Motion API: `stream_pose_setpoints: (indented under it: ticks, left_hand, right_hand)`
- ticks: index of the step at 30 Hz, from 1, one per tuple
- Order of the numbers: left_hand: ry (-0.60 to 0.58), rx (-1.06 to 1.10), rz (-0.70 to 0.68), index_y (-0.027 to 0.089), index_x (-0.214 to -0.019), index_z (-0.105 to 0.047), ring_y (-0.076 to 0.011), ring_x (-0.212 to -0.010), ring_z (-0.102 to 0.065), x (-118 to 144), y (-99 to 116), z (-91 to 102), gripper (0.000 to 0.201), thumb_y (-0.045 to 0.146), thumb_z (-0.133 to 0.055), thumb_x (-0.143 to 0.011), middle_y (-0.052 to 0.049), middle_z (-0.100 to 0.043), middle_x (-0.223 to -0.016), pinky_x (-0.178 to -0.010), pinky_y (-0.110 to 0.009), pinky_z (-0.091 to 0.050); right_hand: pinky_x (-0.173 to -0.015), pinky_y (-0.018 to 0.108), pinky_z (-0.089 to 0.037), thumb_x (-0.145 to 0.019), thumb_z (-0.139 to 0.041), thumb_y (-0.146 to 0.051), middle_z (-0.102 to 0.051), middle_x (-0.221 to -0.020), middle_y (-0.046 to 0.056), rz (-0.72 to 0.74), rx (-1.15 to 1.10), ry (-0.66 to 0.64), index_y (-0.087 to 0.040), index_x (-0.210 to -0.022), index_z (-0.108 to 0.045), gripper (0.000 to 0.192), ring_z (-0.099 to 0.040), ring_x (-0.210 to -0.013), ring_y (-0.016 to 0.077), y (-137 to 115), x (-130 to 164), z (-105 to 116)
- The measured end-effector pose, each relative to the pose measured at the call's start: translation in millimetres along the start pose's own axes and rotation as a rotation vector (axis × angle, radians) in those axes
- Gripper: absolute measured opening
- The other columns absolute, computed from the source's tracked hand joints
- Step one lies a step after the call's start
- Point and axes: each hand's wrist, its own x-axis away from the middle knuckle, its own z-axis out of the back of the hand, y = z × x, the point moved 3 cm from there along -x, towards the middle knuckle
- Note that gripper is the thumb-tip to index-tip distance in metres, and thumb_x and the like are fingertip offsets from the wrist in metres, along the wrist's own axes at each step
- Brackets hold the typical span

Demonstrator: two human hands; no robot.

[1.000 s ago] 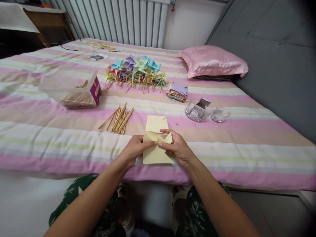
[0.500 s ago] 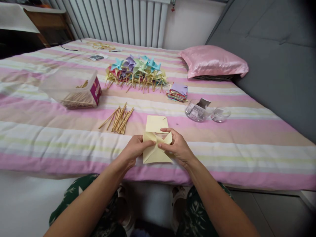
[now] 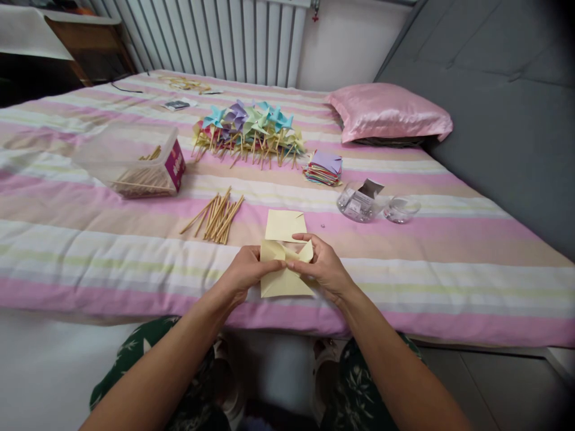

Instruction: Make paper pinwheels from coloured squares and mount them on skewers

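I am sitting at a bed (image 3: 449,281) with a striped pink cover. A white radiator (image 3: 215,36) is standing against the wall (image 3: 350,42) behind it. A grey headboard (image 3: 503,108) is rising beside a pink pillow (image 3: 386,114).

— What's crowding you?

— Just ahead of my hands lies a loose yellow paper square (image 3: 284,225). To the front left is a bundle of wooden sticks (image 3: 216,216), beyond it a clear plastic box (image 3: 130,160).

— And the right?

— Two small clear containers (image 3: 375,206) sit well off. The striped bedspread (image 3: 449,263) between them and my right hand (image 3: 324,267) lies bare; so does the stretch left of my left hand (image 3: 245,272).
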Motion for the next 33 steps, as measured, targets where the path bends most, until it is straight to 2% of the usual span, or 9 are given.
stream_pose_setpoints:
  ticks: [4, 7, 14, 26, 29, 33]
  left_hand:
    - [-0.006, 0.008, 0.000, 0.011, -0.075, -0.070, -0.0193, -0.062, -0.063, 0.0, -0.2, -0.2, 0.020, 0.019, -0.072, -0.057, -0.007, -0.070, -0.068, -0.060, -0.028, -0.047]
    - [0.034, 0.021, 0.003, 0.010, -0.072, -0.070, -0.0199, -0.061, -0.063, -0.1, -0.3, -0.9, 0.019, 0.018, -0.072, -0.055, -0.007, -0.070, -0.067, -0.058, -0.028, -0.047]
    - [0.108, 0.119, -0.078, 0.010, -0.079, -0.070, -0.0188, -0.065, -0.064, -0.4, 2.3, -2.2, 0.025, 0.019, -0.073, -0.056, -0.008, -0.072, -0.073, -0.061, -0.027, -0.048]
    - [0.098, 0.090, -0.088, 0.012, -0.083, -0.071, -0.0189, -0.068, -0.063, 0.1, -1.2, -3.4, 0.028, 0.020, -0.073, -0.056, -0.007, -0.071, -0.076, -0.060, -0.025, -0.046]
    - [0.148, 0.114, -0.115, 0.012, -0.081, -0.070, -0.0191, -0.068, -0.063, -0.9, 0.4, -1.7, 0.027, 0.020, -0.073, -0.056, -0.006, -0.071, -0.075, -0.061, -0.025, -0.047]
    - [0.253, 0.173, -0.162, 0.012, -0.081, -0.068, -0.0176, -0.065, -0.063, -2.2, 6.3, 5.7, 0.029, 0.021, -0.074, -0.054, -0.005, -0.070, -0.075, -0.060, -0.025, -0.047]
  right_hand:
    - [-0.048, 0.020, -0.042, -0.057, -0.078, -0.025, -0.059, -0.070, -0.005, -0.002, -0.001, -0.012, -0.021, -0.108, -0.050, 0.058, -0.052, -0.051, 0.0082, 0.1, -0.1, -0.9]
    - [-0.051, 0.021, -0.044, -0.056, -0.079, -0.025, -0.060, -0.070, -0.004, 0.001, -0.046, -0.011, -0.021, -0.107, -0.050, 0.058, -0.053, -0.052, 0.0085, 0.7, -0.6, -1.6]
    - [-0.066, 0.030, -0.050, -0.058, -0.078, -0.030, -0.068, -0.078, 0.002, -0.012, -0.141, 0.008, -0.021, -0.105, -0.051, 0.054, -0.065, -0.071, 0.0178, 3.2, -2.2, -2.0]
    - [-0.063, 0.030, -0.049, -0.059, -0.077, -0.031, -0.068, -0.077, 0.001, 0.010, -0.108, 0.022, -0.021, -0.106, -0.050, 0.055, -0.064, -0.067, 0.0179, 4.8, -3.6, -2.6]
    - [-0.066, 0.030, -0.048, -0.061, -0.076, -0.032, -0.066, -0.085, 0.002, 0.140, -0.004, 0.089, -0.024, -0.110, -0.048, 0.057, -0.062, -0.073, 0.0170, 1.3, -4.3, -1.5]
    - [-0.069, 0.029, -0.046, -0.066, -0.072, -0.028, -0.061, -0.095, 0.003, 0.453, 0.248, 0.310, -0.026, -0.107, -0.055, 0.045, -0.057, -0.077, 0.0155, -13.3, 5.5, 1.1]
